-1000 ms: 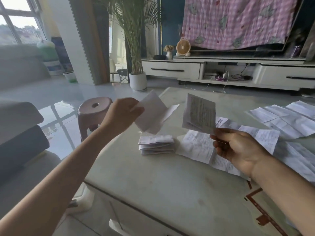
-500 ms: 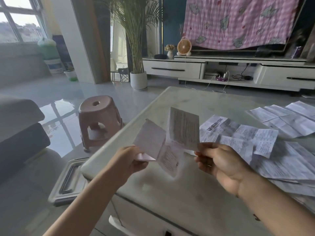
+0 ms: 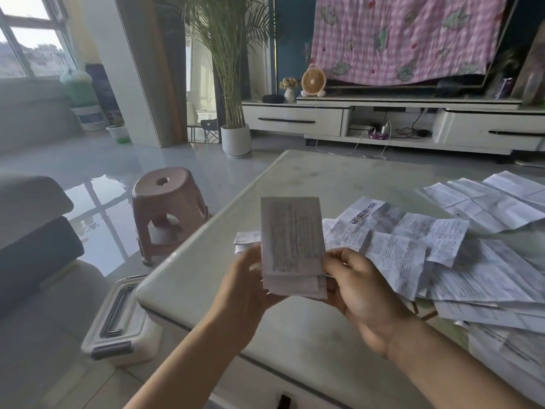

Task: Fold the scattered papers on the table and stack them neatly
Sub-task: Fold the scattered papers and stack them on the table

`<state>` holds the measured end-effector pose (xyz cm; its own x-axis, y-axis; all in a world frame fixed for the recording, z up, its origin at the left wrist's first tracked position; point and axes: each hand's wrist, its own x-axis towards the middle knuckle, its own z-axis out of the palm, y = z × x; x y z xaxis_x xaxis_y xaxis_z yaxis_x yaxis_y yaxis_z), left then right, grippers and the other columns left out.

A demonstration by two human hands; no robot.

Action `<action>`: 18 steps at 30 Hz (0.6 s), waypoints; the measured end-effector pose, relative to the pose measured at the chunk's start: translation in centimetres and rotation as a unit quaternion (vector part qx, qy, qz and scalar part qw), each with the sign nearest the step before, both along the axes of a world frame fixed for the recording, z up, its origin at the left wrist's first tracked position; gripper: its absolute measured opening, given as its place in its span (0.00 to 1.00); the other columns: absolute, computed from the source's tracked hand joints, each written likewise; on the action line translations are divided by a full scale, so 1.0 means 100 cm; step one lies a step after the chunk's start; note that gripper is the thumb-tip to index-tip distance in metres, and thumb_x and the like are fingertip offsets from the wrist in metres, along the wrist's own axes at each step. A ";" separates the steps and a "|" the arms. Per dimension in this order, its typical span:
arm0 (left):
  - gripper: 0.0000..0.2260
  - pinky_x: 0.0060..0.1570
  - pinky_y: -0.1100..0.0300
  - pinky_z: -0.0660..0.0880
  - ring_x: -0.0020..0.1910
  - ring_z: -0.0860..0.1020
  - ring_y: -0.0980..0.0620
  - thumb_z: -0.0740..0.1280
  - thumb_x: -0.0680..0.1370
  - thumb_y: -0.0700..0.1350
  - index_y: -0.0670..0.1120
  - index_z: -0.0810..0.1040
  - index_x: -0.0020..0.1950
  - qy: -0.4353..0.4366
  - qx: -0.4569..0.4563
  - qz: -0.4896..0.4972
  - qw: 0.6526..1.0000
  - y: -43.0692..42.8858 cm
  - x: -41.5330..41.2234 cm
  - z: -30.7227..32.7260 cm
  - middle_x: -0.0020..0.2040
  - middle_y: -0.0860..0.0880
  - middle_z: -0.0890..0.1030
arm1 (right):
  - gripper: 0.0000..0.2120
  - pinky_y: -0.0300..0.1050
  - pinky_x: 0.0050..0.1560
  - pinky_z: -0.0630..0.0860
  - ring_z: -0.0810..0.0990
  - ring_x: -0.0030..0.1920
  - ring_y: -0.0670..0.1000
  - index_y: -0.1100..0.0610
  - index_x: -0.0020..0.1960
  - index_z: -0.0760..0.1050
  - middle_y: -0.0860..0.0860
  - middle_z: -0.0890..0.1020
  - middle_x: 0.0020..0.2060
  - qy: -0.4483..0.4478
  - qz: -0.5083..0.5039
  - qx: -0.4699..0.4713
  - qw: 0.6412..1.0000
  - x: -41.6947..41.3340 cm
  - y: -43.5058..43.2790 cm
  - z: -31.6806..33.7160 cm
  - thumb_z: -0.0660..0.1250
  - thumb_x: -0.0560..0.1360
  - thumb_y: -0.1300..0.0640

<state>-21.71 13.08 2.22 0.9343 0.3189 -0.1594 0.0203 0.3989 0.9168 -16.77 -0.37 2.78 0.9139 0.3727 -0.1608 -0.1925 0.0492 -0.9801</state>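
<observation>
A printed paper (image 3: 292, 240) stands folded in half above the pale table (image 3: 295, 335), its crease at the bottom. My left hand (image 3: 247, 287) grips its left edge and my right hand (image 3: 354, 284) grips its right edge and lower flap. Behind the paper, a small stack of folded papers (image 3: 246, 239) lies on the table, mostly hidden. Scattered unfolded papers (image 3: 442, 261) cover the table's right side, overlapping one another.
A pink plastic stool (image 3: 168, 211) stands on the floor left of the table. A white lidded box (image 3: 124, 320) sits on the floor by the table's near left corner. More creased sheets (image 3: 495, 199) lie at the far right.
Both hands have come together in front of me. The paper that hung open between them is now folded in half and held upright by both hands.
</observation>
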 end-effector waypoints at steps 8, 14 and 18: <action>0.10 0.48 0.52 0.76 0.44 0.82 0.49 0.61 0.79 0.44 0.44 0.80 0.53 0.024 0.028 0.031 0.999 -0.013 0.003 -0.007 0.47 0.45 0.84 | 0.06 0.49 0.51 0.75 0.78 0.45 0.56 0.59 0.47 0.73 0.58 0.80 0.43 -0.111 0.027 -0.126 0.985 -0.004 -0.003 -0.003 0.59 0.78 0.58; 0.08 0.37 0.60 0.78 0.40 0.82 0.50 0.63 0.77 0.35 0.41 0.78 0.54 0.023 0.054 0.059 0.997 -0.018 -0.001 -0.012 0.46 0.44 0.84 | 0.08 0.54 0.48 0.76 0.73 0.37 0.49 0.57 0.40 0.70 0.47 0.73 0.33 -0.145 0.013 -0.175 0.974 -0.004 -0.008 0.000 0.61 0.75 0.55; 0.09 0.45 0.55 0.78 0.43 0.81 0.48 0.65 0.76 0.35 0.42 0.77 0.55 0.011 0.076 0.082 0.994 -0.022 -0.001 -0.015 0.47 0.43 0.84 | 0.09 0.46 0.40 0.79 0.77 0.36 0.47 0.55 0.41 0.71 0.48 0.77 0.34 -0.178 -0.029 -0.156 0.971 0.000 -0.008 -0.004 0.70 0.72 0.53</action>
<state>-21.81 10.90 0.76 0.8648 0.4882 -0.1177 -0.0132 0.2564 0.9665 -16.74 -1.13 2.34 0.9502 0.3032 0.0725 0.1555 -0.2596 -0.9531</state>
